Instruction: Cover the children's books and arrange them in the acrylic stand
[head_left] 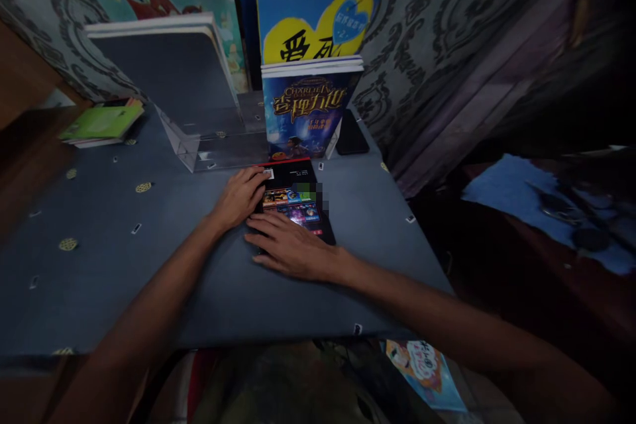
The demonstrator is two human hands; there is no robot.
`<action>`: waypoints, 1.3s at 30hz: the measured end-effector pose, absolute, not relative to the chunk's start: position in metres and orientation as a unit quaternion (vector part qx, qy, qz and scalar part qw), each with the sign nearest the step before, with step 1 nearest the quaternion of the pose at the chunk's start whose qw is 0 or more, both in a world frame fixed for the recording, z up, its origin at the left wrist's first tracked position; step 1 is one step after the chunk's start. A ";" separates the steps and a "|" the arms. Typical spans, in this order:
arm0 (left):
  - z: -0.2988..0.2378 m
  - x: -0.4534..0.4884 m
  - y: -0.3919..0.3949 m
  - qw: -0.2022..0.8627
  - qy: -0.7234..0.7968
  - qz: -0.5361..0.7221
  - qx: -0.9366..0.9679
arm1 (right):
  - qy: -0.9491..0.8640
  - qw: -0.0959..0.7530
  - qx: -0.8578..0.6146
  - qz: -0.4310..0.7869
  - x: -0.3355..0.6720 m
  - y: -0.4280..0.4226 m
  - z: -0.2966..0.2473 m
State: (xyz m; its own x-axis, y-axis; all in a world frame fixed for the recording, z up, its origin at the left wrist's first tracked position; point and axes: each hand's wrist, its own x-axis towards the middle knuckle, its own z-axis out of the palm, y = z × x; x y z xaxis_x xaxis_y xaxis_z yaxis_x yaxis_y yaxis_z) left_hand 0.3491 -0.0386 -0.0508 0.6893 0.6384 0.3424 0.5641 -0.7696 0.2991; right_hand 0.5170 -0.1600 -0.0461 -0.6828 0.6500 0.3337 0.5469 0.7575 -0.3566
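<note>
A black book [322,228] lies flat on the table in front of me, its cover showing rows of small colour pictures and a white label near the top left. My left hand [240,196] rests over the book's left edge, fingers stretched toward the label. Across its lower part lies my right hand [293,248], palm down with the fingers spread to the left. Neither hand is closed round anything. Just beyond the book, a blue book with gold lettering [311,109] stands upright in a clear stand.
Behind it rise a blue and yellow book [320,20] and another book. At left, a dark-backed book [163,73] leans in a clear holder [183,152]; green books [106,120] lie farther left. A black phone-like object [352,135] is near the table's [163,232] right edge.
</note>
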 end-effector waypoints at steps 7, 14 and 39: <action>-0.052 0.349 -0.039 0.072 0.325 0.214 0.918 | -0.819 0.365 -0.365 0.250 0.532 -0.158 -0.044; -0.055 0.349 -0.038 0.067 0.328 0.215 0.917 | -0.739 0.413 -0.483 0.224 0.573 -0.135 -0.057; 0.018 0.346 -0.059 -0.097 0.087 -0.049 0.990 | -0.670 0.462 -0.486 0.319 0.606 -0.107 -0.062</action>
State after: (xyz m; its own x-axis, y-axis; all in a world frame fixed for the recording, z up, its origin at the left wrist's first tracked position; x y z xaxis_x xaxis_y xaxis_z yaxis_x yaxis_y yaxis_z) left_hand 0.3460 -0.0587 0.0179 0.9800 0.1823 -0.0795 0.1635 -0.9661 -0.1997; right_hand 0.6055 -0.1067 -0.0619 -0.1004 0.9461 0.3079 0.3569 0.3231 -0.8765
